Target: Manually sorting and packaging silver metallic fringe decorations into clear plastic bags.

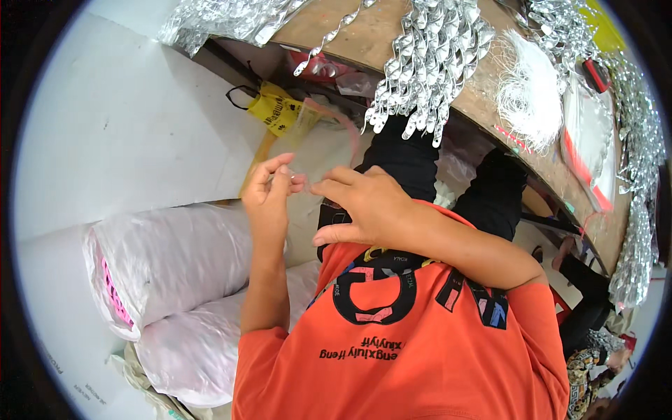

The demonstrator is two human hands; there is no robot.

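Note:
My left hand (269,183) is raised in front of my lap, its fingers curled in. Something thin and pale seems to be at its fingertips, too small to make out. Just right of it, my right hand (367,204) reaches across my body with thumb and fingers apart, holding nothing that I can see. The fingertips of the two hands are close but not touching. Beyond them, silver spiral foil strips (432,66) hang in a bunch over the near edge of the wooden table (357,33).
White thread (530,91), clear plastic bags with red edges (586,136) and a red and black object (596,75) lie on the table. Silver tinsel (633,133) drapes its right side. Large wrapped bundles (185,262) sit at my left, below a yellow bag (274,108). Another person's leg (591,290) shows at right.

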